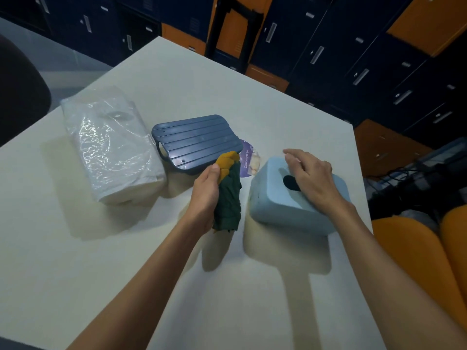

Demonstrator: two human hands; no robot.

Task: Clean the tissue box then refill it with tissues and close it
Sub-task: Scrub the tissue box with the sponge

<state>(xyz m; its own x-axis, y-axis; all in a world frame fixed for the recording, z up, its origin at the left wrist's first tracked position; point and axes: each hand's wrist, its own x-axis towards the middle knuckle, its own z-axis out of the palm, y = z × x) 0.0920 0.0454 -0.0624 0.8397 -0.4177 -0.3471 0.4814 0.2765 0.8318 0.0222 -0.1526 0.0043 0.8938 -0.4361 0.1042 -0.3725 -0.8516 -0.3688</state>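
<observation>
Steady the tissue box (pixel 290 198) under the flat, open right hand (pixel 313 178). Wipe firmly with the cloth (pixel 228 195) gripped in left-hand fingers (pixel 214 170).

Two bare forearms, no sleeves showing, left grip (pixel 206 195), right grip (pixel 312 176), no rings or watch visible

Tissue box (pixel 283 198) was pale blue with a black oval slot; its lid (pixel 195 141) was slate blue, ribbed in parallel lines. Cloth (pixel 228 195) — dark green and mustard yellow. Table (pixel 126 248) — off-white.
</observation>
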